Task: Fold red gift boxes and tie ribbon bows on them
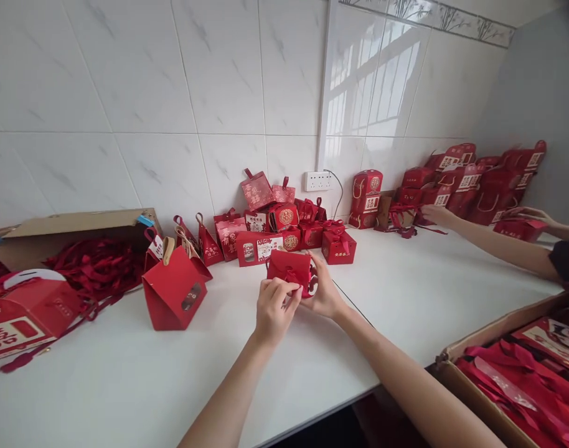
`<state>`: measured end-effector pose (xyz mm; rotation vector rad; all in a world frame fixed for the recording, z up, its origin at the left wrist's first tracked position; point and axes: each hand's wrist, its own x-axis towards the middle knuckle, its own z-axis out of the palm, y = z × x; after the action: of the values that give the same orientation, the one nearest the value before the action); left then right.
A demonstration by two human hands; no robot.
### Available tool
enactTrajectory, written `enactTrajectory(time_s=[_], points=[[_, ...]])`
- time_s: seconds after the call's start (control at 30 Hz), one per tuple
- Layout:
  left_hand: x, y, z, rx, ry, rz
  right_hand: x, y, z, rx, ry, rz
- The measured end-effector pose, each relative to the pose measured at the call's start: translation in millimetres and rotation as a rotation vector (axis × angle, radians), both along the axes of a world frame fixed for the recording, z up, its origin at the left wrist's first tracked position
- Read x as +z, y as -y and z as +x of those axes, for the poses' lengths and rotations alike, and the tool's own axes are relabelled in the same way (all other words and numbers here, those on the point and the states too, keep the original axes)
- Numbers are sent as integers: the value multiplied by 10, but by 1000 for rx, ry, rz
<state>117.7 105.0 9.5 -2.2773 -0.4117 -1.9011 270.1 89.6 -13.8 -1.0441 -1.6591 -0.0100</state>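
Observation:
A small red box (289, 264) with a dark red ribbon on its front is held just above the white table, in the middle of the view. My left hand (276, 306) pinches the ribbon at the front of the box, thumb and forefinger together. Around the right side and underside of the box, my right hand (324, 292) is closed, with its fingers partly behind it. Right behind the box stands a group of finished-looking red boxes, among them a cube with a bow (338, 247).
On the left are an upright red box (172, 292), a cardboard carton (83, 224) of red ribbons and a red handled box (37, 311). At right, another person's hands (436, 214) reach among stacked boxes. An open carton (480, 330) stands at the lower right.

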Motion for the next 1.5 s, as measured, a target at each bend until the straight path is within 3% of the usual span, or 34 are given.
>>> enactTrajectory(time_s=[0.33, 1.1, 1.5], points=[[6, 40, 17, -126, 43, -49, 33, 38, 5, 10, -24, 83], [21, 44, 11, -112, 78, -144, 25, 33, 4, -9, -18, 58], [44, 39, 7, -140, 68, -68, 32, 36, 5, -47, 6, 77]])
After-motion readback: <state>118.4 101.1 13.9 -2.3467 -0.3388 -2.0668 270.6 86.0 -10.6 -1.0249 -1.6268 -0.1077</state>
